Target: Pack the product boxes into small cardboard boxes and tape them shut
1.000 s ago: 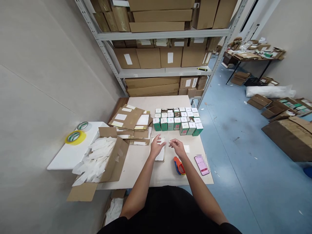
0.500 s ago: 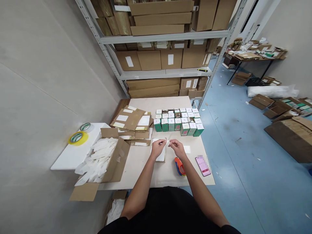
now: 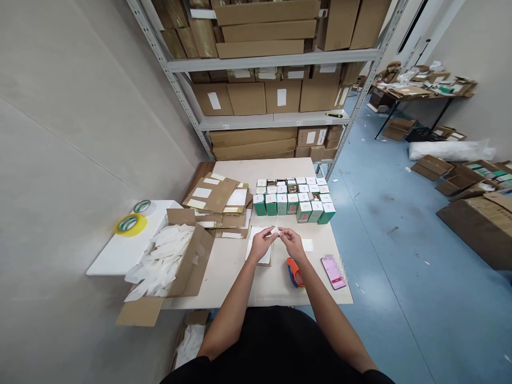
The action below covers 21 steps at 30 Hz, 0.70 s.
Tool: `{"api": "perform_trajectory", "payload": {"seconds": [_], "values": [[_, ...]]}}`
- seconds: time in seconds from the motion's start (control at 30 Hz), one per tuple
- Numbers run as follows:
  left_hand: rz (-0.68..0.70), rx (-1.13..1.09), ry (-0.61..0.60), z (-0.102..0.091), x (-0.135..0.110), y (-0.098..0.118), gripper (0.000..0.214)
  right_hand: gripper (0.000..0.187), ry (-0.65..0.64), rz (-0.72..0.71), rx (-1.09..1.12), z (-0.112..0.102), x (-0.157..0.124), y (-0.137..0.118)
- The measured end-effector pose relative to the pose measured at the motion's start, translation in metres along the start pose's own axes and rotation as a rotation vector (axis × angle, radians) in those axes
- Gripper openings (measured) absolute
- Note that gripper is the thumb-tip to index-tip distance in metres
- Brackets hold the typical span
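My left hand (image 3: 261, 243) and my right hand (image 3: 292, 242) meet above the table, fingertips pinched together. Between them is a small white piece (image 3: 275, 230), too small to make out its kind. A flat white pad or stack of sheets (image 3: 264, 258) lies under my left hand. Below my right hand sits an orange and blue tape dispenser (image 3: 295, 273). A white slip of paper (image 3: 307, 245) is just right of that hand, and a phone with a pink screen (image 3: 333, 272) rests near the table's right edge.
Rows of green and white small boxes (image 3: 281, 205) stand beyond my hands. Flattened cardboard (image 3: 214, 196) is piled at the left, beside an open carton (image 3: 200, 261) of white paper strips. Tape rolls (image 3: 130, 225) lie on a white surface. A metal shelf (image 3: 272, 121) stands behind.
My right hand has come closer to my left, so their fingertips now nearly touch around the small white piece. The table's other things look unmoved.
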<state>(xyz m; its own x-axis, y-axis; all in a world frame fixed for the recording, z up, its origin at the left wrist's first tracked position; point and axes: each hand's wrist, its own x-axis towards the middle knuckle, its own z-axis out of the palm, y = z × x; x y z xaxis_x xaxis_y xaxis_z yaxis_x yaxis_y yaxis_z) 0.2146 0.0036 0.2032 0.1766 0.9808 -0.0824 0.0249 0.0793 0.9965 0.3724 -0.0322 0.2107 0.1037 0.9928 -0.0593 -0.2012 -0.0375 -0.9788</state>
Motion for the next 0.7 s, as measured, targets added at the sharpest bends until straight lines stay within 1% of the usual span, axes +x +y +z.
{"api": "perform_trajectory", "payload": {"seconds": [0.07,0.17,0.23,0.3,0.37,0.43,0.47,0.53,0.6,0.7], "values": [[0.039,0.023,-0.001,0.0,-0.002,0.004,0.053,0.03,-0.002,-0.013,-0.011,0.001,-0.001,-0.002],[0.098,0.069,-0.04,-0.002,-0.004,0.013,0.038,0.027,0.001,-0.016,-0.008,0.002,-0.002,-0.003],[0.109,0.095,-0.03,-0.005,-0.005,0.019,0.034,0.025,0.009,-0.009,-0.003,0.0,-0.003,-0.004],[0.084,0.106,0.03,-0.011,-0.004,0.022,0.039,0.023,0.025,0.002,0.002,-0.002,-0.003,-0.005],[0.052,0.107,0.123,-0.019,-0.004,0.023,0.046,0.022,0.056,0.01,0.01,-0.005,-0.004,-0.006],[0.046,0.099,0.201,-0.024,-0.004,0.024,0.051,0.022,0.095,0.027,0.018,-0.007,-0.004,-0.006],[0.052,0.099,0.221,-0.026,-0.005,0.025,0.053,0.023,0.115,0.042,0.022,-0.008,-0.004,-0.006],[0.063,0.109,0.227,-0.025,-0.008,0.027,0.054,0.027,0.141,0.081,0.031,-0.007,-0.003,-0.006],[0.061,0.12,0.211,-0.019,-0.012,0.03,0.055,0.033,0.146,0.106,0.048,-0.004,-0.003,-0.004],[0.05,0.124,0.187,-0.009,-0.021,0.033,0.055,0.044,0.127,0.094,0.098,0.006,-0.003,-0.001]]}}
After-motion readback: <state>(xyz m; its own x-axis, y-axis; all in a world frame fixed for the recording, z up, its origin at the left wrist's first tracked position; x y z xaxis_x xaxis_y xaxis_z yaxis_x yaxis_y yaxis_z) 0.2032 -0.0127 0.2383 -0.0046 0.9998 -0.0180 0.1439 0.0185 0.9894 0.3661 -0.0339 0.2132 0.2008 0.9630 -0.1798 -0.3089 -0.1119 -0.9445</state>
